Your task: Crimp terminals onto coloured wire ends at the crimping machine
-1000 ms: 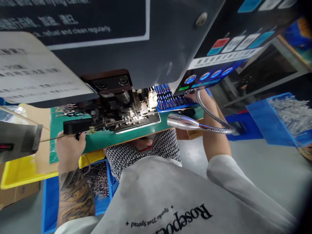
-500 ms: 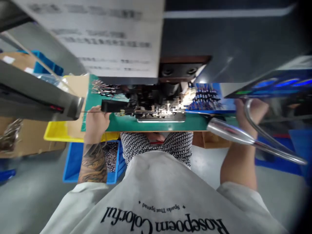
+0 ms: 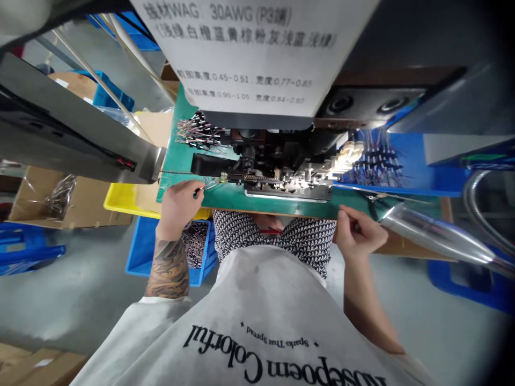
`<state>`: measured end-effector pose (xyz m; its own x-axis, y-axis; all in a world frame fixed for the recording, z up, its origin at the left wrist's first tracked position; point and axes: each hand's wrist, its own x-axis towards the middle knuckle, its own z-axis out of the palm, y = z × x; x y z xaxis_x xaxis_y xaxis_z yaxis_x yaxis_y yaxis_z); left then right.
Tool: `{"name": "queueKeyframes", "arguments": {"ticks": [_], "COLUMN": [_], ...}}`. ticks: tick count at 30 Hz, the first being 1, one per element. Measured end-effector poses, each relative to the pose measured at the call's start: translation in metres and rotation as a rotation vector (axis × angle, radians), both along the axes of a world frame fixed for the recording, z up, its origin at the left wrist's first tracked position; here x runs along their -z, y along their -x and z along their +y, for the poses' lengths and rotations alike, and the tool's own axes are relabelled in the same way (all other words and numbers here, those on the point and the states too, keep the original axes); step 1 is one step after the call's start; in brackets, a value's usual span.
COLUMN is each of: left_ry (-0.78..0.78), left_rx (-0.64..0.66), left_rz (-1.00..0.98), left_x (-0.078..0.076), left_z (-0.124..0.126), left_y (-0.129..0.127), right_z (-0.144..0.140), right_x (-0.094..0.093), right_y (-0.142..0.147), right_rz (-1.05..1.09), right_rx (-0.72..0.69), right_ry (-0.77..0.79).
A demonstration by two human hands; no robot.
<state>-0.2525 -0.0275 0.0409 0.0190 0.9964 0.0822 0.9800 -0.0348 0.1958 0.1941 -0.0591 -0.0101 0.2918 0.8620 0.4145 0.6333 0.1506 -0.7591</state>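
Head view, right hand (image 3: 358, 231) withdrawn from blue tray (image 3: 422, 171), grip clenched, left hand (image 3: 179, 206) pinching wires (image 3: 207, 185).

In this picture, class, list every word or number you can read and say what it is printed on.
White sheet on the machine front: "WAG: 30AWG (P3" at the top.
Same sheet, lower lines: "0.45~0.51", "0.77~0.85", "0.95~1.05"; the last figure and the other characters are too blurred.
White shirt, upside down to the camera: "Colorful", "Sparks That Spread"; a larger word is cut off at the frame's lower edge.
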Motion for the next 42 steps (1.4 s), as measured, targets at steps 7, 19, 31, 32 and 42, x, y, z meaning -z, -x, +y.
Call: {"name": "queueKeyframes", "arguments": {"ticks": [7,19,31,32,42], "left_ry": [-0.025,0.418,0.593,0.535,0.293], "left_rx": [0.108,0.379,-0.007,-0.007,-0.137], "left_rz": [-0.161,-1.371,-1.669,-1.650,-1.533], "left_x": [-0.033,-0.039,0.017,0.013,-0.005], "left_z": [-0.015,-0.023,-0.010,-0.009,-0.006], "left_y": [-0.020,-0.142,-0.176,-0.177,-0.193], "right_z": [-0.003,0.016,0.037,0.038,0.036], "right_x": [-0.008,-0.036,-0.059,-0.059,-0.053], "right_y": [0.031,0.088,0.102,0.103,0.107], "right_rz": [-0.033,0.597,0.734,0.708,0.675], "right_rx": [-0.228,-0.344,-0.485,-0.500,-0.370], "right_ry": [-0.066,0.266,0.415,0.405,0.324]}}
